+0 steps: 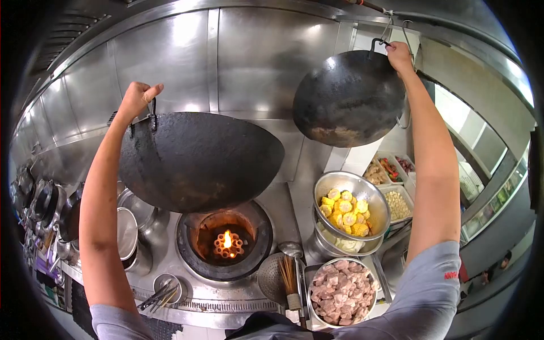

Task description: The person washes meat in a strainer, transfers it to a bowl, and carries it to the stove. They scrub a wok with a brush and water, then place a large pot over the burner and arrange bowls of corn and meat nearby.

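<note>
Left wok (198, 164) hangs off a curled left hand (137, 101), fingers wrapped round its loop handle and thumb poking out past it. Right hand (400, 56) is closed on the handle of the right wok (348, 102); those fingers look folded in, but some are hidden so I can't tell exactly how they sit. Both woks are off the stove, tipped up in front of the steel wall (258, 62), the right one higher, near some metal hooks (407, 25). Can't tell if it touches one.

Left wok's bottom edge lines up over the back of the burner (229, 249), where a small flame (228, 238) is going. Just right of that: a strainer (271, 280) and a bamboo brush (287, 275), then a bowl (310, 294) heaped with meat chunks (343, 289). Behind those sits a steel bowl (378, 204) of cut corn (345, 211). Over on the near left, a small pot (177, 293) has utensils (160, 296) leaning in it.
</note>
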A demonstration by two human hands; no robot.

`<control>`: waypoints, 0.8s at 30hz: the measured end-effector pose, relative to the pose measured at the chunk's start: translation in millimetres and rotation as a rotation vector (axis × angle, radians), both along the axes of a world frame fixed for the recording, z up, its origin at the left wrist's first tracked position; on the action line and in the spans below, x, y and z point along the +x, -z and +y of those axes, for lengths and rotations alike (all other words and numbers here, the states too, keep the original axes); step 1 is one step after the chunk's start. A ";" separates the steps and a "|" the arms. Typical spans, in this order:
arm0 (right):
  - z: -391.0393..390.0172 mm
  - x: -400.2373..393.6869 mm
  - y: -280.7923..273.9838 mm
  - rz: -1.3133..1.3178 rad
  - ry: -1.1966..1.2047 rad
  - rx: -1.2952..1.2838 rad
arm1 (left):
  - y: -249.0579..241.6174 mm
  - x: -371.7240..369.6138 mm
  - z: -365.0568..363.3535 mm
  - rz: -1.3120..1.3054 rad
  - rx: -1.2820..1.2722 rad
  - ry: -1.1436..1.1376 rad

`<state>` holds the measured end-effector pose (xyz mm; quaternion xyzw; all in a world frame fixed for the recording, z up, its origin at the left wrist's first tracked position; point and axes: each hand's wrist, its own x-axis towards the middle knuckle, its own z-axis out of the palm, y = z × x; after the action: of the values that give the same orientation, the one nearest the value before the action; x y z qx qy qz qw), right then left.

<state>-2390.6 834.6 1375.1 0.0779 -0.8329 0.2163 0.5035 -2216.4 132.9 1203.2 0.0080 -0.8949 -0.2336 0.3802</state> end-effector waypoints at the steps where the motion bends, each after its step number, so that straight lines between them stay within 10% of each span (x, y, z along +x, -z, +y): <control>1: 0.3 -2.9 -5.3 0.049 0.019 0.009 | 0.0 -0.7 0.2 0.012 0.002 0.009; 16: -1.6 103.5 45.2 -0.174 -0.032 0.216 | -25.3 17.6 23.4 -0.371 0.242 0.627; 24: 72.7 135.0 61.2 -0.123 -0.083 -0.109 | -21.2 -28.5 60.1 -0.103 0.158 0.349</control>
<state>-2255.7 907.3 1313.9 0.0716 -0.8452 0.2866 0.4455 -2244.8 193.0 1224.4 -0.1053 -0.8798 -0.3648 0.2859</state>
